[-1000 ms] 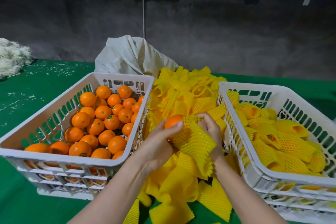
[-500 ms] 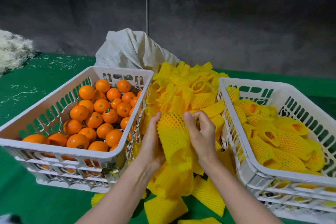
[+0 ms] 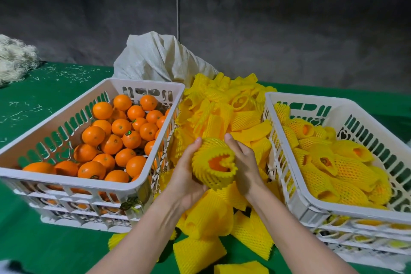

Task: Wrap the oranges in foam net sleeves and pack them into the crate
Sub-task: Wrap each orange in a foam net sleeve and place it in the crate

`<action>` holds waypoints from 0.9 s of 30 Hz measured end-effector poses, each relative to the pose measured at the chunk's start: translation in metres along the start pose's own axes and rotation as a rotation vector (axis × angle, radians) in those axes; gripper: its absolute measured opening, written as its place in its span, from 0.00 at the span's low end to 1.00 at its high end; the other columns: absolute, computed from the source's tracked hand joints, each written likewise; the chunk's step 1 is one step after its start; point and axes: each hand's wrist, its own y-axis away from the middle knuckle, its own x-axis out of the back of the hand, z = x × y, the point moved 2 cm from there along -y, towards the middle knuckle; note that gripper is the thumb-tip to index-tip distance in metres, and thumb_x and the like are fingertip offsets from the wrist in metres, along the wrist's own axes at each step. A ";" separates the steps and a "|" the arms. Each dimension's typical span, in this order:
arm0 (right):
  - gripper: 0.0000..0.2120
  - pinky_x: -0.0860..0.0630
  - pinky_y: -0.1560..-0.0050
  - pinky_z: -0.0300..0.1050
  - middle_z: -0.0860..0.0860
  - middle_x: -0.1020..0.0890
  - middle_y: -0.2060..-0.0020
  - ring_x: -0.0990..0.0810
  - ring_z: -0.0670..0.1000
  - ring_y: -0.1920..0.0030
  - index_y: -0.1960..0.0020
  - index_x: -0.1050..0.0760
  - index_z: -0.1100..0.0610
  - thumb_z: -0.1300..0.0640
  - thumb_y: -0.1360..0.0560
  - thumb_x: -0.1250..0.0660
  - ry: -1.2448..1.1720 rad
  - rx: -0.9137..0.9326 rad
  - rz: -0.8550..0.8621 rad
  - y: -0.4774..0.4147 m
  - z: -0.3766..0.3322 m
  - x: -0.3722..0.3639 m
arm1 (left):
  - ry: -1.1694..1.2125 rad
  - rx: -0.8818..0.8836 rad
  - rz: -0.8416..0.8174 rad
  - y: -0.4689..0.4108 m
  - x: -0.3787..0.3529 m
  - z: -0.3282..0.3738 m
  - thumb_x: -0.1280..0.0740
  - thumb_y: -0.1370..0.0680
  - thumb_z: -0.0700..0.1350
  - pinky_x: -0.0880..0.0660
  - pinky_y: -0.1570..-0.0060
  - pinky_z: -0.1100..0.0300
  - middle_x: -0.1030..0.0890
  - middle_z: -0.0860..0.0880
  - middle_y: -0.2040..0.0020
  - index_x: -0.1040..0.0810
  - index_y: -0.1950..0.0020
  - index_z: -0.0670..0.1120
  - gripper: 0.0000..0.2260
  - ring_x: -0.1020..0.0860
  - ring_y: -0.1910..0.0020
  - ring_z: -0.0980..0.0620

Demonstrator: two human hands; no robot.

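Yellow foam is nearly all that shows of the fruit in hand: from the head view, the foam net sleeve point(image 3: 210, 171) is held just above the loose sleeve pile point(image 3: 222, 113), midway between the two crates, with only a patch of the orange point(image 3: 219, 164) visible through its open, scalloped mouth, which faces the camera. The left hand point(image 3: 186, 176) cups the bundle from the left and below, fingers curled round the netting, while the right hand point(image 3: 244, 162) grips its right side, fingertips reaching over the top. Wrapping looks almost done; the fruit sits deep inside, though whether the far end is covered cannot be told from here. To finish well, I would judge it best to draw the netting evenly so the orange rests in the middle of the tube, not bulging out of the mouth. Hold it lightly, since the foam gives and the fruit could squirt out under a hard squeeze. The left crate point(image 3: 66, 181) holds the bare oranges point(image 3: 120, 127), many of them, so much of the task remains. The right crate point(image 3: 311, 98), just beside the right hand, already carries a layer of wrapped oranges point(image 3: 347, 167); the move there is short, and the bundle should be laid down beside the others, not dropped.
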 end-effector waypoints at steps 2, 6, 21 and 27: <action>0.26 0.34 0.58 0.52 0.59 0.30 0.62 0.30 0.55 0.59 0.59 0.29 0.70 0.43 0.28 0.36 0.070 0.055 -0.008 0.000 0.002 -0.002 | 0.071 0.054 0.035 -0.001 0.002 -0.001 0.31 0.35 0.57 0.20 0.53 0.44 0.17 0.38 0.47 0.15 0.50 0.40 0.24 0.17 0.52 0.41; 0.32 0.37 0.60 0.51 0.58 0.31 0.63 0.32 0.54 0.60 0.58 0.32 0.74 0.40 0.30 0.38 0.155 0.113 -0.065 0.000 0.003 -0.003 | 0.030 0.068 0.079 -0.004 0.007 -0.002 0.32 0.35 0.61 0.19 0.62 0.47 0.16 0.40 0.50 0.14 0.53 0.43 0.24 0.16 0.55 0.42; 0.35 0.23 0.47 0.56 0.59 0.18 0.51 0.19 0.58 0.52 0.44 0.24 0.58 0.31 0.37 0.38 -0.052 -0.321 -0.016 -0.002 0.033 -0.005 | -1.048 -0.688 0.485 -0.007 0.001 0.019 0.39 0.23 0.60 0.44 0.71 0.54 0.41 0.54 0.79 0.40 0.76 0.48 0.26 0.42 0.77 0.55; 0.16 0.22 0.69 0.40 0.53 0.15 0.64 0.16 0.50 0.65 0.48 0.22 0.55 0.45 0.24 0.41 -0.327 -0.331 -0.073 -0.003 0.038 0.000 | -0.461 -0.346 0.449 -0.016 0.004 0.021 0.30 0.25 0.48 0.25 0.69 0.60 0.24 0.45 0.74 0.26 0.68 0.39 0.16 0.24 0.74 0.50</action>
